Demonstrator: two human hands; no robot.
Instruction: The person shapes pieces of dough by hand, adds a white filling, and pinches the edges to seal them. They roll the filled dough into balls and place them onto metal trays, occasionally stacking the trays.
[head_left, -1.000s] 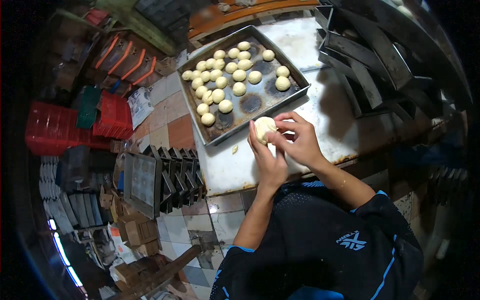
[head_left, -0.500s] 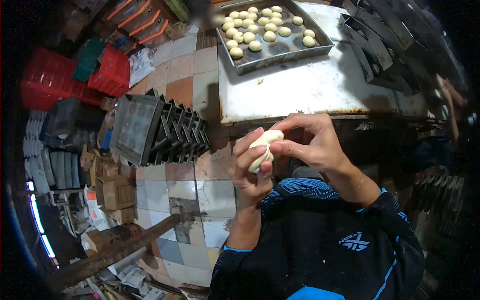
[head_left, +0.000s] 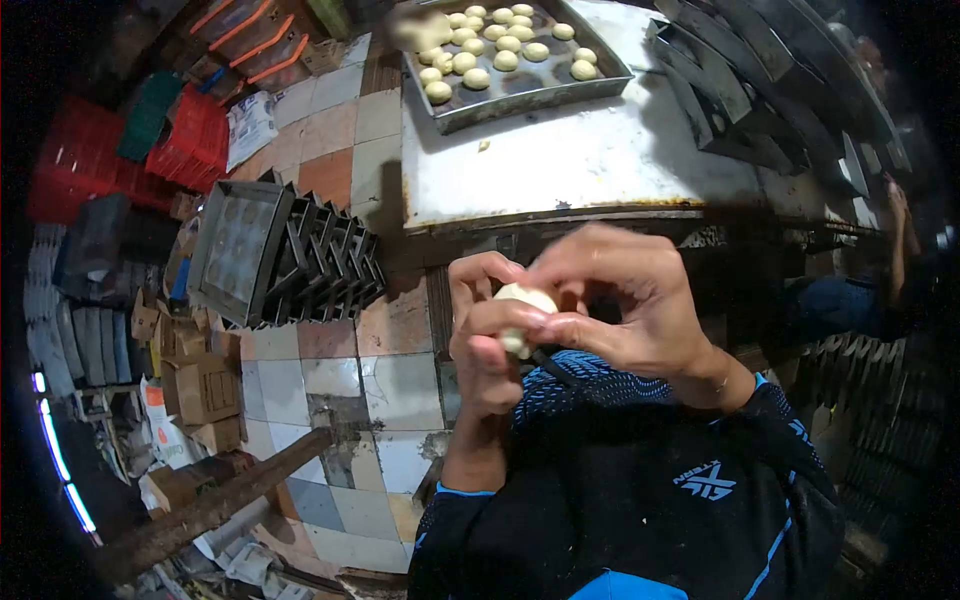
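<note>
In front of my chest, a pale piece of dough (head_left: 527,296) sits between my two hands. My left hand (head_left: 485,335) is closed around it from the left, with a bit of dough showing below its fingers. From the right, my right hand (head_left: 625,300) pinches the dough with thumb and fingertips; its upper fingers are smeared by motion. Beyond my hands, a metal baking tray (head_left: 540,98) on the white table (head_left: 560,165) carries several round dough balls (head_left: 477,79).
To the left on the tiled floor stands a leaning stack of metal trays (head_left: 320,260). Red crates (head_left: 200,140) and cardboard boxes (head_left: 205,388) are farther left. A wooden beam (head_left: 230,490) crosses the lower left. Dark metal tins (head_left: 740,90) lie at the table's right.
The dough has turned and is now more covered by my fingers. My right hand's fingers have closed in over it. The surroundings have shifted slightly left and up in view.
</note>
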